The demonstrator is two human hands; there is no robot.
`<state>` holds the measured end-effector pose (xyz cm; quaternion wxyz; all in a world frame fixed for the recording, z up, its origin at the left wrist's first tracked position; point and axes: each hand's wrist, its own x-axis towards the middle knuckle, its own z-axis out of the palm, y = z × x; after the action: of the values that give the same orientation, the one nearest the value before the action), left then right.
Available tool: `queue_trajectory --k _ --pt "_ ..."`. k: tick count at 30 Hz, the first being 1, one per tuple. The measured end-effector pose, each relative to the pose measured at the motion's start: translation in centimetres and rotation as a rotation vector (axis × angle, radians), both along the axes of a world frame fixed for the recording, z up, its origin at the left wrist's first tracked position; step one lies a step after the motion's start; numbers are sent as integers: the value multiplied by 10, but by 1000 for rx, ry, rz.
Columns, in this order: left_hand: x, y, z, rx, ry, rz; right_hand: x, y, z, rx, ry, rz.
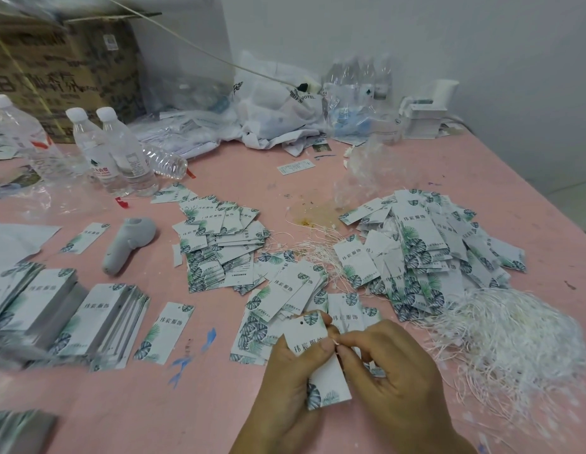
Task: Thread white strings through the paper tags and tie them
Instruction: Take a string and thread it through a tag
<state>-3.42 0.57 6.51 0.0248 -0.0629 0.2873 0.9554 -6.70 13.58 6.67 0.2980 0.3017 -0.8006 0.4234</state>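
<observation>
My left hand (285, 381) grips a white paper tag (324, 378) with leaf print and a punched hole near its top. My right hand (393, 381) pinches a short white string end (335, 341) at the tag's right edge, thumb and forefinger pressed together against my left thumb. A loose heap of white strings (514, 339) lies to the right. Scattered tags (295, 286) lie just beyond my hands. A larger pile of tags (426, 244) with strings sits behind the string heap.
On the pink table (154, 404), neat tag stacks (72, 316) stand at left, another loose tag pile (219, 244) mid-table, a grey handheld device (128, 240), several water bottles (111, 152), plastic bags (278, 109) and a cardboard box (62, 70) at the back.
</observation>
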Motion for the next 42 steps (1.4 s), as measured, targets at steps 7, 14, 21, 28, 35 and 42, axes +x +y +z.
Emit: queue_trajectory --k 7,14,21,28,35,42 --pt "-2 1 -2 -103 -18 51 -2 -1 -3 11 82 -8" --pt "-3 0 -9 -180 -10 107 -4 -3 -4 -51 28 4" --pt "7 7 -20 -737 94 147 -3 -4 -1 -121 -48 0" --pt "9 12 -19 -904 205 133 -2 -4 3 -65 -52 -26" --pt "9 11 -23 -964 260 143 -1 -5 4 -40 -45 -57" --pt "5 6 -20 -991 351 251 -3 0 4 -104 -110 -53"
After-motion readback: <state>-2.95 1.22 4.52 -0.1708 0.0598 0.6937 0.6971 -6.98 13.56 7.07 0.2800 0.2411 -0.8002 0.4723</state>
